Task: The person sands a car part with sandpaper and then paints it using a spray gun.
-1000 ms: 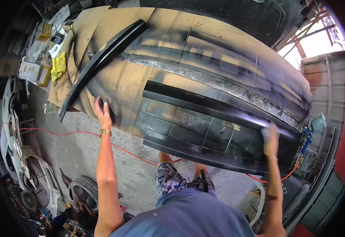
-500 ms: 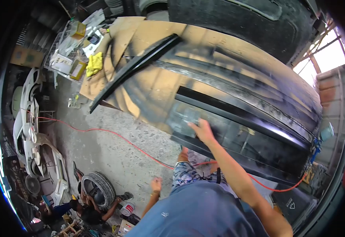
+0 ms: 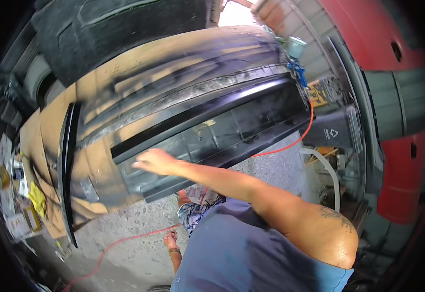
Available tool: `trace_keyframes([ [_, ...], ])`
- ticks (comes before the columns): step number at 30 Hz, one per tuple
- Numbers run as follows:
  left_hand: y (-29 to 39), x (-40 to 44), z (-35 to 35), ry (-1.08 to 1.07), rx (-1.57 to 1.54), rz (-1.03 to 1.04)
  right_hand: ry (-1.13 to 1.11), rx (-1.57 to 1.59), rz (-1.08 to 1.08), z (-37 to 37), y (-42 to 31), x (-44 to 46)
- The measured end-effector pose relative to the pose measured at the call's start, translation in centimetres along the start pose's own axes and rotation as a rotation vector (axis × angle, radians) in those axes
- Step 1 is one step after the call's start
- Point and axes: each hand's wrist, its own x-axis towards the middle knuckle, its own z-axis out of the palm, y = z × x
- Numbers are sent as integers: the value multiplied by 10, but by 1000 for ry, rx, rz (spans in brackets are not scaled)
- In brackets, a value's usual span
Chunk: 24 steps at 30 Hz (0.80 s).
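Over the left end of the long black panel [image 3: 173, 127], my right hand [image 3: 155, 161] hangs with its fingers curled together. Whatever is in it, if anything, is hidden. The panel lies on cardboard [image 3: 98, 168] stained with black paint. My left hand [image 3: 170, 239] is low beside my body, above the concrete floor, its fingers curled and nothing seen in them. A narrow, curved black strip [image 3: 66, 170] rests across the left part of the cardboard.
A blue spray gun with a pale cup [image 3: 296, 48] stands at the table's right end, its red hose [image 3: 311, 121] running down to the floor. Yellow cloth [image 3: 36, 198] and boxes are at far left. Red body panels [image 3: 402, 180] are at right.
My right hand has gone from the panel's right part to its left end. My left hand has dropped from beside the table to near my body. The view has turned to the right.
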Motion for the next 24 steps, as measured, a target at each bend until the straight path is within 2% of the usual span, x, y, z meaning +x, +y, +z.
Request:
trace_keyframes([
  [2,35,0,12,-74,40,27,94,-58,181,-90,34,-69],
  [3,48,7,23,-129,54,38,298,-230,94,-123,75,-105],
  [4,49,17,28,-168,44,22,544,-202,81,-172,88,-144],
  [5,59,17,44,-183,63,49,615,-91,415,-226,87,-183],
  [6,67,7,56,-137,136,61,881,-481,137,-268,142,-223],
  [7,72,-4,70,-79,201,69,1107,161,404,-306,157,-256],
  [8,77,-11,83,-64,212,90,1274,-6,371,-346,186,-287],
  [9,81,-20,95,-90,299,86,1329,-314,411,-386,236,-324],
  [11,81,-44,119,-86,381,77,1261,-480,690,-451,289,-369],
  [13,82,-63,144,-166,463,53,1225,-685,685,-496,357,-384],
  [15,74,-82,163,-135,460,51,1103,-694,792,-521,401,-383],
  [17,65,-107,180,-140,478,58,878,-541,950,-538,416,-372],
  [18,59,-117,185,-105,463,53,900,-526,842,-544,444,-371],
  [19,49,-123,187,-102,474,44,879,-325,780,-551,450,-366],
  [21,33,-142,185,-113,542,34,804,-234,748,-560,469,-354],
  [22,26,-152,184,-128,596,30,775,-172,839,-563,471,-349],
  [23,11,-150,177,-54,720,48,738,-114,933,-566,470,-344],
  [24,1,-152,173,-57,841,111,705,-88,937,-570,476,-344],
])
